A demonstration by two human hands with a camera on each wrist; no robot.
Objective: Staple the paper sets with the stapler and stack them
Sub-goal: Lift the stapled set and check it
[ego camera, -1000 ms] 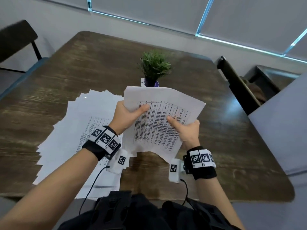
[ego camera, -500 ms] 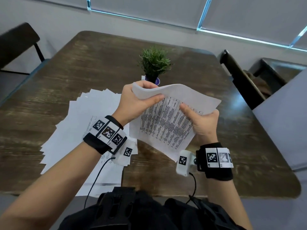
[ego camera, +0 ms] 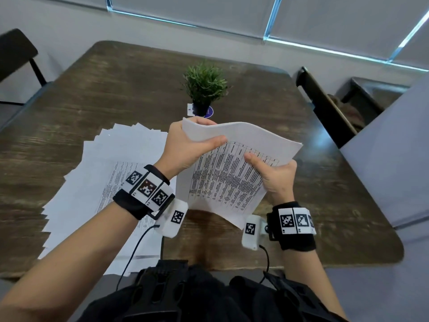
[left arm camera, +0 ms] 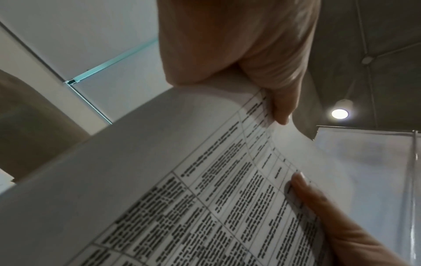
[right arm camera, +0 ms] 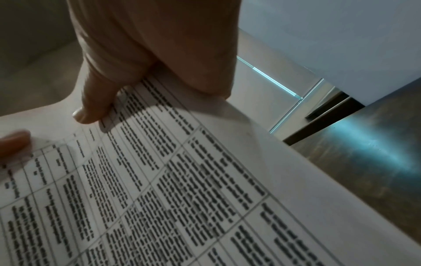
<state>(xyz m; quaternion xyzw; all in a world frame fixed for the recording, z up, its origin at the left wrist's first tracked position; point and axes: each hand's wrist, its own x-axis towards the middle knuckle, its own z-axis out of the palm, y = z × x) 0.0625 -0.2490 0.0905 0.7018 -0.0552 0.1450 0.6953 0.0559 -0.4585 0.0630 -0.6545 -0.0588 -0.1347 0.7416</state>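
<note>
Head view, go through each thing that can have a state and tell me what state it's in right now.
paper set: lifted off the table, top sheet curled back
left hand: pinches the set's upper left corner
right hand: grips the set's right edge
loose papers: fanned out flat on the table
potted plant: upright

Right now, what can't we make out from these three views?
- Stapler: in no view; it may lie outside them or under paper.
- Printed text on the held paper set: blurred in all views, unreadable.
- Left hand fingers behind the sheets: hidden by the paper; same for the right hand.
- Whether the set is stapled: the gripped corner is covered.
- Spread papers: count unclear, overlapped, partly behind the left arm.
</note>
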